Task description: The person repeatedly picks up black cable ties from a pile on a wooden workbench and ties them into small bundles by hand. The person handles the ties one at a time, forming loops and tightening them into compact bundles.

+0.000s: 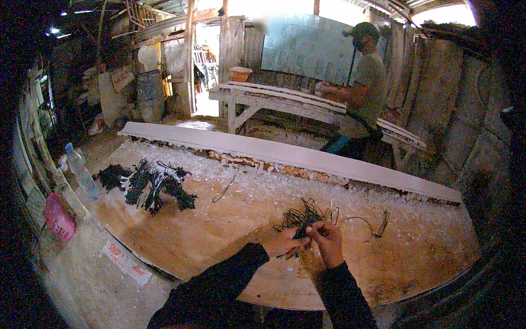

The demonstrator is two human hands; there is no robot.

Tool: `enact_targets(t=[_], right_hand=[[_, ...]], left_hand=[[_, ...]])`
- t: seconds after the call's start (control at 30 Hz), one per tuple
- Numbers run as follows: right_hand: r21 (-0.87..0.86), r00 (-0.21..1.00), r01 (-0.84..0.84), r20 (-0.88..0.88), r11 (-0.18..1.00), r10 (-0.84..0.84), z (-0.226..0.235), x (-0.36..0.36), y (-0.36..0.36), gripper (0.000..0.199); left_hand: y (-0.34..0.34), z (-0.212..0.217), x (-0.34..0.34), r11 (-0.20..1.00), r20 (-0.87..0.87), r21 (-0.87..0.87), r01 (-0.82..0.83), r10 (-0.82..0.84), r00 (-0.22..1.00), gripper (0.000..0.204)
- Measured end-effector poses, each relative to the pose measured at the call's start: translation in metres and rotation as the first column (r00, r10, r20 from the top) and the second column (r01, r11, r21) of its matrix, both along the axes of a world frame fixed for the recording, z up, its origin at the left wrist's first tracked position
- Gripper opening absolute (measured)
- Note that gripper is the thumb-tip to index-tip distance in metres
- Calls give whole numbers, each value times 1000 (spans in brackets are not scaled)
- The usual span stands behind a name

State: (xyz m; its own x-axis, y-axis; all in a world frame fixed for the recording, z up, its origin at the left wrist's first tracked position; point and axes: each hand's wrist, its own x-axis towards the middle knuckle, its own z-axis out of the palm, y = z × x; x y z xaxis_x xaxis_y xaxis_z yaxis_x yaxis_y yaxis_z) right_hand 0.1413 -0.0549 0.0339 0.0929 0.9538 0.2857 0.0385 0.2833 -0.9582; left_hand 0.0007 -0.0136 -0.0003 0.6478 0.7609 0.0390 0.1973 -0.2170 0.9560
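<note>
A tangled bundle of dark, thin, wiry strands (pixel 308 213) is held just above the wooden table, right of its middle. Loops of it stick up and out to the far side. My left hand (pixel 284 241) is closed around the near left part of the bundle. With thumb and fingertips together, my right hand (pixel 327 240) pinches at the bundle's near right side; the exact strand in that pinch is too small to make out. To the right, a loose curved strand (pixel 361 219) lies on the wood. Another short looped strand (pixel 223 189) lies farther left.
Several black and white bunches of strands (pixel 150 183) lie on the table's left part. A long white ledge (pixel 263 151) borders its far side, with whitish crumbs along it. A plastic bottle (pixel 82 171) and pink object (pixel 59 216) are at left. A person (pixel 366 82) stands by another bench (pixel 279 98).
</note>
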Motion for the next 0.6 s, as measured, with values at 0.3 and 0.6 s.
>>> enact_targets(t=[0.3,0.6], right_hand=[[-32,995,35,-89,999,-38,-2,4,3,7],[7,993,39,-109,999,-38,-3,2,2,6]], left_hand=[[12,-25,10,978,276,-78,192,-163,947,33],[2,-10,0,813,315,-498,303,-156,936,32]])
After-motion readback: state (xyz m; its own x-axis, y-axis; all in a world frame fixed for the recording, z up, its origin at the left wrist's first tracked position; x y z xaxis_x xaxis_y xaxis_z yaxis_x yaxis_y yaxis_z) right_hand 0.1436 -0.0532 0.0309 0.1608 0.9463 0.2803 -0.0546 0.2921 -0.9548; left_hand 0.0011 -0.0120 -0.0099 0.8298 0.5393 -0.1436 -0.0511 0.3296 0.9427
